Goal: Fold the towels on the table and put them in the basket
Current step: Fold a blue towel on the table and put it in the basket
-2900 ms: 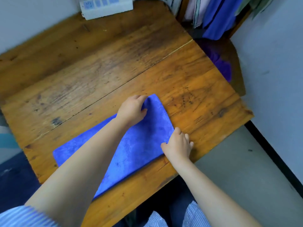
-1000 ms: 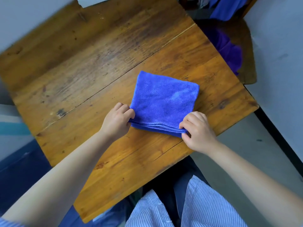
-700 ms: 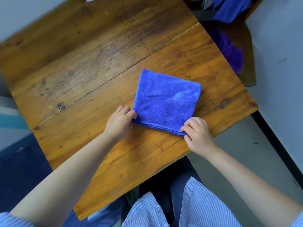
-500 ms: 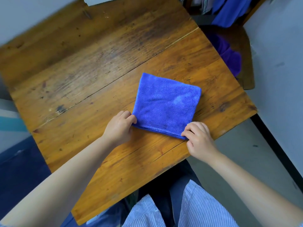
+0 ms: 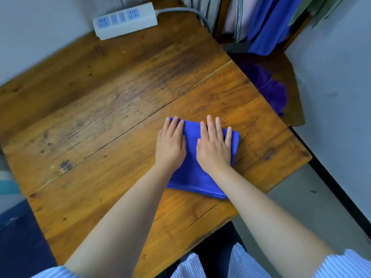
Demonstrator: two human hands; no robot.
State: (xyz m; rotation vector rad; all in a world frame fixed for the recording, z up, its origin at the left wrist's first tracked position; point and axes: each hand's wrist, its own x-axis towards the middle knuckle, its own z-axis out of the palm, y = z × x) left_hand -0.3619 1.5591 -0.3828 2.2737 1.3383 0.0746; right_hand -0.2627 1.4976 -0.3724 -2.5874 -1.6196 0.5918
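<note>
A folded blue towel lies on the wooden table, near its right front corner. Both my hands lie flat on top of it with straight fingers. My left hand presses the towel's left part, its fingertips reaching the far edge. My right hand presses the right part, side by side with the left. My forearms cover the towel's near corners. No basket shows in this view.
A white power strip lies at the table's far edge by the wall. Beyond the right edge, a purple cloth rests on a wooden chair seat, with more fabrics hung over its back.
Earlier both hands pinched the towel's near corners; now they lie flat on top of it. The long towel was folded into a small square, and my view has tilted up.
</note>
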